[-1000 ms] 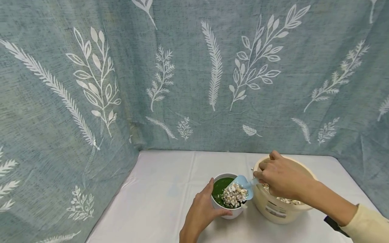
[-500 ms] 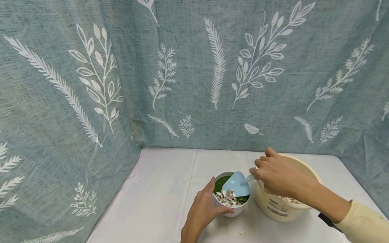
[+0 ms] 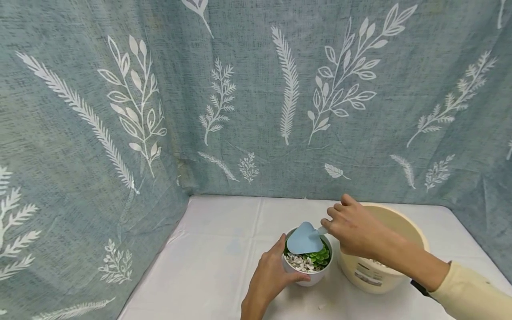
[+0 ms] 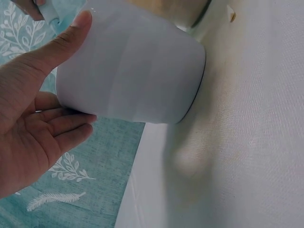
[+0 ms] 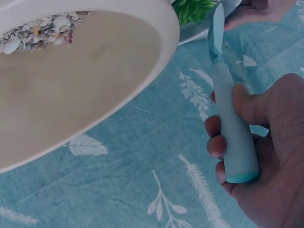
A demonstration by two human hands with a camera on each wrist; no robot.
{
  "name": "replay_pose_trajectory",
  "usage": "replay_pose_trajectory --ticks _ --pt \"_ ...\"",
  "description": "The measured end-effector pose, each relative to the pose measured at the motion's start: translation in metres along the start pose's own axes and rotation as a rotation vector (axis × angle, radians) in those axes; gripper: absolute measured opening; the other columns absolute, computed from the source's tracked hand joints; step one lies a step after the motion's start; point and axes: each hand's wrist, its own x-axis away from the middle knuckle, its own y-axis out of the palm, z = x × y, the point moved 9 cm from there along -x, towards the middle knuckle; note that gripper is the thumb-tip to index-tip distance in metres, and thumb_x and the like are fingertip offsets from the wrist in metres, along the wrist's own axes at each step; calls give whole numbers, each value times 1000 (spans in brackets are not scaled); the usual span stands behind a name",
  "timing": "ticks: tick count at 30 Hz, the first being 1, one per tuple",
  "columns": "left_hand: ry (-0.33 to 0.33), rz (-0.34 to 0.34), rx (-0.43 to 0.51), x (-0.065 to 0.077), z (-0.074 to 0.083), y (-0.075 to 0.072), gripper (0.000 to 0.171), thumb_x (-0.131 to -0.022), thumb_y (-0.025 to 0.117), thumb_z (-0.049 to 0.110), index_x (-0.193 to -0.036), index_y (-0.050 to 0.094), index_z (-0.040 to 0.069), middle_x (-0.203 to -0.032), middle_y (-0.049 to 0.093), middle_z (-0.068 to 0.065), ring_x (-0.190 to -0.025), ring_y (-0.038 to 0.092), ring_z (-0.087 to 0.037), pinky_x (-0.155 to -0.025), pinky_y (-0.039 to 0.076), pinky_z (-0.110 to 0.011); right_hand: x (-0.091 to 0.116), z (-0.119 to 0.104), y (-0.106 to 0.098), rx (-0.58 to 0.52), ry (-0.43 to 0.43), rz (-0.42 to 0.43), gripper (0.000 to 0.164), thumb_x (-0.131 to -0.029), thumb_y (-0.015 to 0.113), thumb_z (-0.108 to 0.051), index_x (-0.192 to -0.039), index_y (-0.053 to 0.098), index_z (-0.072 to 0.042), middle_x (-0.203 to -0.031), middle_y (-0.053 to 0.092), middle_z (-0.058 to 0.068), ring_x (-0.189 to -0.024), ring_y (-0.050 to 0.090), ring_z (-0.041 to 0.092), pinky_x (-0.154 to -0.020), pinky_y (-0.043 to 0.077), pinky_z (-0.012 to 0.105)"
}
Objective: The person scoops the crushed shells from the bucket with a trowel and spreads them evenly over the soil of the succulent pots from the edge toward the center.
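A left hand [image 3: 271, 270] holds a round white pot [image 3: 314, 279] of green leaves [image 3: 320, 257] and seemingly shell chips [image 3: 300, 263] beside a round cream bucket [image 3: 350, 266], while the right hand [image 3: 354, 227] grips a pale-blue scoop [image 3: 305, 241] face-down over it.

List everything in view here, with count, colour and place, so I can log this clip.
White pot: one, white, on the table, left of the tub in the head view
Scoop: one, light blue, over the pot's opening
Succulent-like plant: at least one, green, in the pot
Shell-like bits: many, whitish-grey, in the pot
Tub: one, cream, on the table
Tub filling: many shell-like bits, mixed pale, in the tub
Label: one, dark and pale, tub's outside
Loose bit: one, pale, on the table
Table: one, white-covered, underneath
Curtain: teal, white leaf print, behind; number of panels unclear
Left grip: one, bare, around the pot
Right grip: one, bare, holding the scoop's handle
Sleeve: one, cream, right arm
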Motion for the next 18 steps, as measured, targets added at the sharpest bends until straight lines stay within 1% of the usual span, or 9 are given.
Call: replay_pose_trajectory --ticks 3,7,10,12,14,17,18 --pt "11 9 0 1 0 0 117 -67 95 55 -157 43 1 -151 61 -14 -130 67 -32 -104 57 -54 0 1 -4 -6 3 12 22 -71 81 -12 -92 75 -16 -72 58 -2 -65 52 19 -70 34 34" --pt "10 1 7 1 0 2 117 -67 94 55 -157 43 0 -153 59 -16 -133 65 -33 -106 56 -52 8 7 -14 -29 8 42 27 -73 83 -8 -98 76 -15 -77 62 0 -69 55 19 -72 37 34" --pt "-9 -15 9 1 -1 5 119 -67 94 56 -158 42 0 -157 55 -17 -137 62 -35 -108 55 -54 18 12 -25 -32 -4 63 32 -71 86 -7 -100 77 -16 -80 63 0 -72 56 19 -74 39 35" --pt "-23 -20 6 1 -1 6 120 -67 94 56 -158 42 0 -157 54 -18 -138 61 -37 -109 54 -55 25 16 -33 -18 -19 81 38 -64 89 -8 -100 77 -16 -82 62 0 -73 55 19 -74 39 36" --pt "-31 -17 5 1 -1 5 120 -66 95 55 -158 42 0 -157 54 -18 -138 61 -37 -109 54 -54 29 18 -41 -2 -36 111 43 -58 90 -7 -98 77 -16 -82 61 0 -73 53 19 -74 38 36" --pt "-36 -5 6 2 -2 2 119 -65 96 53 -158 42 -1 -156 55 -18 -137 62 -36 -109 54 -53 30 17 -47 6 -67 148 43 -54 88 -3 -93 75 -16 -81 59 0 -73 50 19 -74 37 37" --pt "-40 -4 6 2 -2 1 119 -65 96 52 -158 42 -1 -156 55 -18 -137 62 -36 -109 55 -53 29 15 -47 4 -78 155 41 -56 86 0 -93 75 -16 -81 58 0 -73 50 19 -74 36 36"
